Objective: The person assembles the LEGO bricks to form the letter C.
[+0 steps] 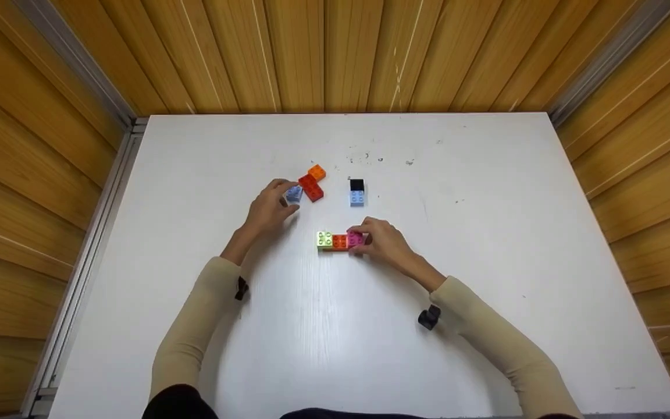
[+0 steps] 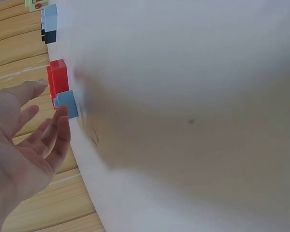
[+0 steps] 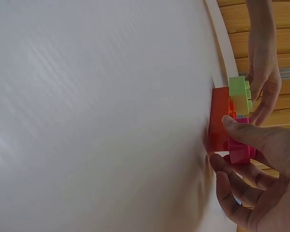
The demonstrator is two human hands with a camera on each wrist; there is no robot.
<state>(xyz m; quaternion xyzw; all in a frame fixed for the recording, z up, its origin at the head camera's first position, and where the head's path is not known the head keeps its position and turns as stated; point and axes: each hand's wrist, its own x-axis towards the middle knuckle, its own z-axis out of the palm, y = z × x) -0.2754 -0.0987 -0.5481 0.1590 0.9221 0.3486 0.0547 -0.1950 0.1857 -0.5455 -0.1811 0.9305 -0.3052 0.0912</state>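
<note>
My right hand pinches a pink building brick between thumb and fingers. That brick sits on the right end of a longer orange-red brick, and a light green brick stands on its left end. Orange-red studs show between the two. Over at the left, my left hand reaches beside a small light blue brick, its fingers spread around it without a clear grip. Touching or nearly touching the blue brick is a red brick; whether fingertips touch either is hard to tell.
An orange brick lies just behind the red one. Right of these, a black brick and another light blue brick stand end to end. All rest on a white table with wood-patterned walls around it.
</note>
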